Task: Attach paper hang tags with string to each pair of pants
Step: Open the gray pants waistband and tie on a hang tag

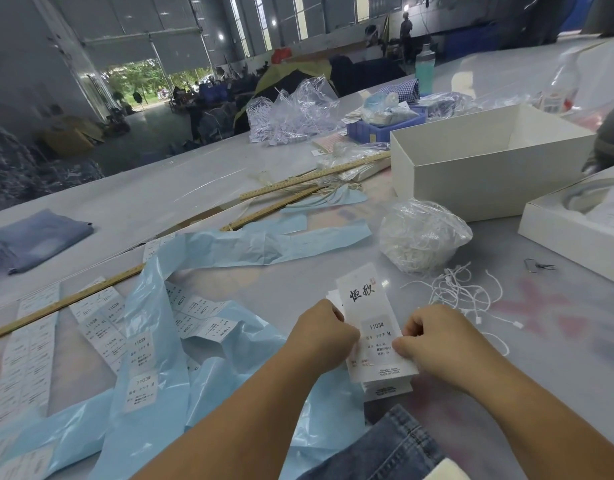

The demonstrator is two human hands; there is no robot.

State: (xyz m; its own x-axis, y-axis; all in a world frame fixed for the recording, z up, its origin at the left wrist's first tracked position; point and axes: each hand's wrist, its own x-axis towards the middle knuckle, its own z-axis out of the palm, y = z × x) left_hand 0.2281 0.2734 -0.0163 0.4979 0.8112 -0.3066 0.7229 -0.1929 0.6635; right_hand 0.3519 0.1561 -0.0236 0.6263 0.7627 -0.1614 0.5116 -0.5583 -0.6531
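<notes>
Denim pants [385, 448] lie at the near edge, just below a white tag [375, 327] held upright over more tags. Left hand [324, 336] pinches its left edge, right hand [433, 336] its right edge. Its long axis runs away from the person. Loose strings [465, 292] lie just beyond the right hand, the nearer one for picking a string, I judge.

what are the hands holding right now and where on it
Both hold the hang tag. The left hand pinches its left edge about halfway down; the right hand pinches the right edge near the size sticker.
</notes>
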